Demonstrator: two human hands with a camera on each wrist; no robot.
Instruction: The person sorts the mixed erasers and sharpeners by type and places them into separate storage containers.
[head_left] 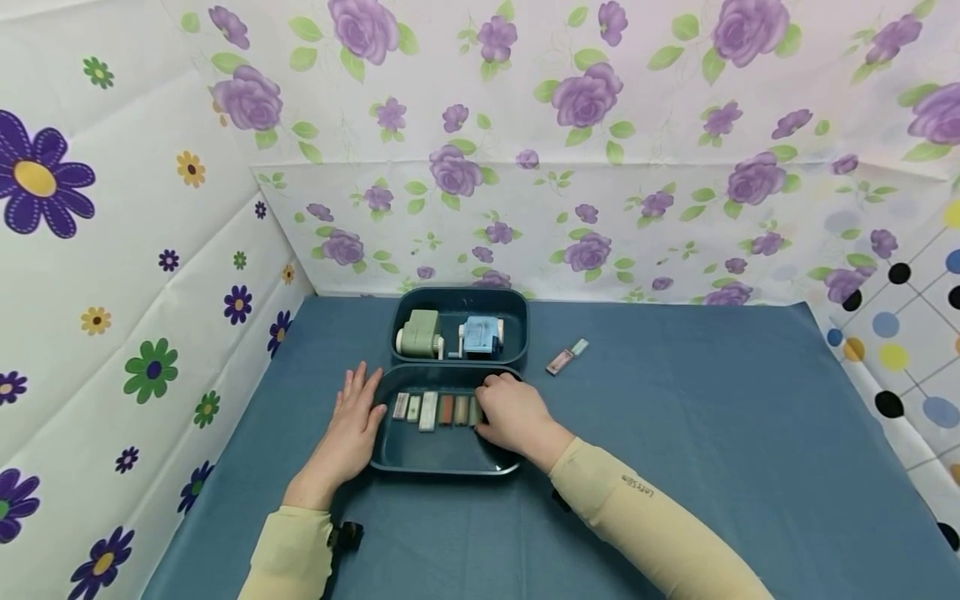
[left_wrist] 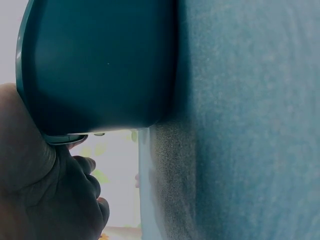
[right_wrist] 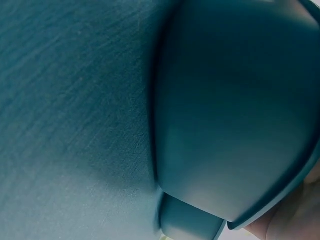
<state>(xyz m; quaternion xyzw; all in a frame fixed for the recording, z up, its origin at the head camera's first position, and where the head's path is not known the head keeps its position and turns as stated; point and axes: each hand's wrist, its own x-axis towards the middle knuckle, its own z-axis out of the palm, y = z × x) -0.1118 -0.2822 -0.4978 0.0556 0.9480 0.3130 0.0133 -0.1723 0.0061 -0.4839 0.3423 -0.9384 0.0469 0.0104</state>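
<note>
Several small erasers, among them an orange eraser [head_left: 447, 410] and a larger white eraser [head_left: 428, 412], lie side by side in the front dark teal tray [head_left: 450, 460]. My right hand [head_left: 517, 417] reaches over the tray's right side. Its curled thumb and fingers pinch a dull green eraser [head_left: 475, 412] at the right end of the row, mostly hidden by the hand. At the tray's left rim rests my left hand [head_left: 341, 433], fingers stretched forward and thumb against the edge. In the left wrist view, this hand [left_wrist: 55, 190] touches the tray wall [left_wrist: 100, 65].
Directly behind stands a second teal tray [head_left: 517, 304] with a green pencil sharpener [head_left: 422, 333] and a blue pencil sharpener [head_left: 480, 336], both with cranks. Right of it, a pink eraser [head_left: 559, 362] and a pale green eraser [head_left: 580, 347] lie on the blue cloth [head_left: 675, 433]. Flowered sheets [head_left: 517, 208] enclose the table.
</note>
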